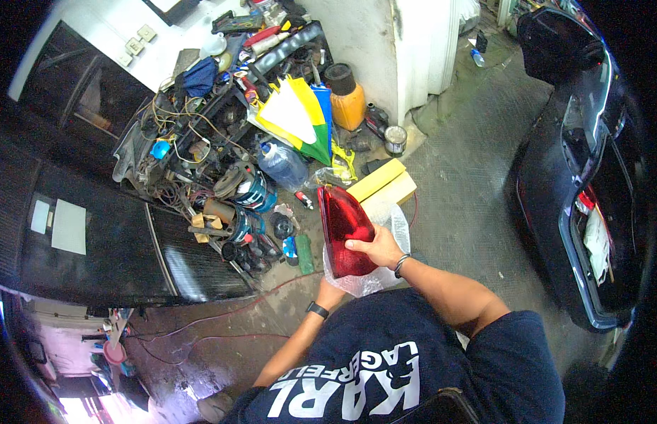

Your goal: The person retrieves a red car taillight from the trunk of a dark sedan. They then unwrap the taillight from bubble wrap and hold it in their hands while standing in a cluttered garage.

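Observation:
My right hand [380, 248] grips a red tail light lens [347, 225] by its right side, the thumb lying across its face. Behind and below the lens is a sheet of clear bubble wrap [360, 285]. My left hand [330, 294] holds the wrap from underneath, and its fingers are hidden behind it. Just beyond the lens, a yellow cardboard box [389, 186] is partly covered by the wrap.
Crowded tools, cables and bottles fill a workbench [193, 146] at left. A folded umbrella [299, 114], a plastic water jug [282, 163] and buckets [250, 225] stand nearby. To the right is a dark car [540, 212] with its trunk open. A red hose [243, 301] crosses the floor.

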Action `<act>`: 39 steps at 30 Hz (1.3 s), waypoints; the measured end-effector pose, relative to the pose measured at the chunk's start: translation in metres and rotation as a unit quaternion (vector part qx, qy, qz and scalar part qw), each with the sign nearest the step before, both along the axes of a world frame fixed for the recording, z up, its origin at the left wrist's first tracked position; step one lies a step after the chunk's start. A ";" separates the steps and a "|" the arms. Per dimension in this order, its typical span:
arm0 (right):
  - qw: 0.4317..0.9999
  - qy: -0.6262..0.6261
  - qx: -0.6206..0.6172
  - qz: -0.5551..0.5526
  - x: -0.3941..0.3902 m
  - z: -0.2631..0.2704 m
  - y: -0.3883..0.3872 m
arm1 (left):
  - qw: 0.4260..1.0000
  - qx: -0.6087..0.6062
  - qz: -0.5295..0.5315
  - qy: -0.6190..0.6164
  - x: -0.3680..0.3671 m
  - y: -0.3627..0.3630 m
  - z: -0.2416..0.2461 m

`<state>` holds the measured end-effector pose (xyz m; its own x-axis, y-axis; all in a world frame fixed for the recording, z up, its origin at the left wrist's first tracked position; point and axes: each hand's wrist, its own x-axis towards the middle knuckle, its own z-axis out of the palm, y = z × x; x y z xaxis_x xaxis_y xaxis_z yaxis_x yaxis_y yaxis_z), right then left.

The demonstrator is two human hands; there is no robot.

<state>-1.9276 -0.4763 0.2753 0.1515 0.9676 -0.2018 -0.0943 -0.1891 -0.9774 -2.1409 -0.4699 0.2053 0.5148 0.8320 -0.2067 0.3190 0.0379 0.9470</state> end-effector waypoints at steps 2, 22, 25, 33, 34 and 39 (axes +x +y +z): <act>0.999 -0.008 0.006 -0.049 0.007 -0.009 0.000 | 1.000 0.013 -0.006 0.008 0.013 0.002 0.006; 0.913 0.307 0.117 -0.241 0.096 -0.002 0.013 | 0.757 -0.547 0.188 -0.305 0.011 0.049 -0.109; 0.911 0.316 0.109 -0.242 0.096 -0.005 0.018 | 0.771 -0.464 0.298 -0.318 -0.016 0.060 -0.156; 0.908 0.335 0.095 -0.231 0.160 0.059 0.032 | 0.715 -0.341 0.519 -0.320 -0.233 0.065 -0.174; 0.923 0.306 0.088 -0.218 0.169 0.071 0.034 | 0.710 -0.330 0.528 -0.330 -0.262 0.057 -0.169; 0.965 0.073 0.040 -0.247 0.215 0.090 0.051 | 0.675 -0.311 0.557 -0.371 -0.330 0.022 -0.141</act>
<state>-1.7124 -0.4255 0.3650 0.5746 0.7973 -0.1847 -0.2922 -0.0109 -0.9563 -2.4711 -0.4478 0.0648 -0.2039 0.6596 -0.7234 -0.7886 0.3272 0.5206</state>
